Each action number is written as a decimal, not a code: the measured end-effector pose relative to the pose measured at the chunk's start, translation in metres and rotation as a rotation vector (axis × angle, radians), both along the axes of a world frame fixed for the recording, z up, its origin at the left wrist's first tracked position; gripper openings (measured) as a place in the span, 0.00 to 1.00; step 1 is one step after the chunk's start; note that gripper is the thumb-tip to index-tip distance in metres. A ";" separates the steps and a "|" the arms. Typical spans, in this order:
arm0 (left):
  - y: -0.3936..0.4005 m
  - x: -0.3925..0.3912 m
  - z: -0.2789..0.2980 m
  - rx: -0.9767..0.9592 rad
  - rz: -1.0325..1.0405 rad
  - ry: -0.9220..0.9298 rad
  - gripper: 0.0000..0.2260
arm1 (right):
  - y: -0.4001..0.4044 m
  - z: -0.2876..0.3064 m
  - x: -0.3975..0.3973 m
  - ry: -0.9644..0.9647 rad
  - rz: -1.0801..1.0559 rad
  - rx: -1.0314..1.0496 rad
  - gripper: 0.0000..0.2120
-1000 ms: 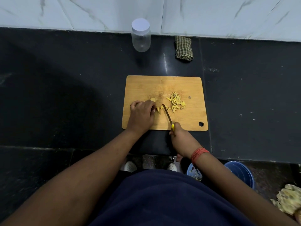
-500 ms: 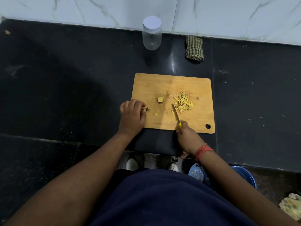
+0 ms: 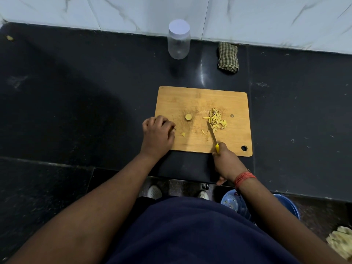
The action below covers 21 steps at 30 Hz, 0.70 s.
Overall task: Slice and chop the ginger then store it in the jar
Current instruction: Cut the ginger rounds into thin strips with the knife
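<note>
Ginger: we see a pile of chopped strips (image 3: pixel 216 119) right of centre on the cutting board (image 3: pixel 202 98), one round slice (image 3: pixel 188 117) left of it, and a small piece (image 3: pixel 182 134) nearer us.
Left hand: our left hand (image 3: pixel 158 133) rests curled at the board's left edge; the fingers are drawn together, and we cannot tell whether they hold anything.
Right hand: our right hand (image 3: pixel 226 161) has its fingers clamped on the yellow handle of the knife (image 3: pixel 212 135), blade tip touching the pile's near edge.
Risk, scatter: we judge a sideways sweep of the blade could push strips off onto the surface.
Risk, cut: the round slice is small, so pinning it would bring our fingertips close to the blade.
Risk, jar: the jar (image 3: pixel 179 41) stands well apart at the far side, lid on; carrying loose pieces that far could spill them.
Surface: dark polished stone (image 3: pixel 76 92), speckled with crumbs, a folded checked cloth (image 3: pixel 228 55) right of the jar.
Room: pale marble-look wall tiles (image 3: pixel 133 12) behind; blue buckets (image 3: pixel 287 204) on the floor below.
</note>
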State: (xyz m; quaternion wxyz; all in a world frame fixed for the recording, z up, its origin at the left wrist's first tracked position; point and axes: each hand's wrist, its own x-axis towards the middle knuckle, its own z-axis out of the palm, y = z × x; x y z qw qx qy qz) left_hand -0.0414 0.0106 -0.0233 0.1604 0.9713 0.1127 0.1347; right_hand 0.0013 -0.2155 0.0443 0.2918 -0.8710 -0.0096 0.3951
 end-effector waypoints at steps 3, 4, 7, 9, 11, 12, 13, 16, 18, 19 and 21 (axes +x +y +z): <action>0.000 0.003 0.001 0.000 0.009 -0.003 0.07 | 0.002 0.000 -0.004 -0.034 0.035 0.008 0.11; -0.001 0.005 0.002 0.004 0.003 -0.004 0.07 | 0.003 0.000 -0.005 -0.045 0.044 0.012 0.12; -0.009 0.013 0.004 0.032 -0.038 0.002 0.08 | 0.006 0.000 -0.006 -0.056 0.058 0.027 0.13; -0.016 0.021 0.006 0.034 -0.047 0.010 0.08 | 0.006 0.000 -0.006 -0.073 0.083 0.018 0.14; -0.023 0.029 0.008 0.029 -0.054 0.026 0.08 | 0.006 0.001 -0.005 -0.066 0.072 0.025 0.15; -0.026 0.032 0.009 0.033 -0.066 0.043 0.08 | 0.006 0.002 -0.005 -0.051 0.058 0.034 0.14; -0.030 0.036 0.009 0.034 -0.076 0.061 0.08 | 0.006 0.003 -0.005 -0.036 0.048 0.040 0.14; -0.039 0.043 0.011 -0.039 -0.071 0.086 0.06 | 0.003 0.000 -0.010 -0.025 0.095 0.027 0.11; -0.043 0.044 0.010 -0.109 -0.042 0.083 0.07 | -0.001 -0.005 -0.015 -0.055 0.156 -0.021 0.13; -0.045 0.045 0.009 -0.129 -0.033 0.085 0.08 | -0.004 -0.007 -0.017 -0.073 0.161 -0.040 0.14; -0.046 0.045 0.009 -0.140 -0.030 0.091 0.10 | -0.010 -0.010 -0.017 -0.100 0.134 -0.064 0.12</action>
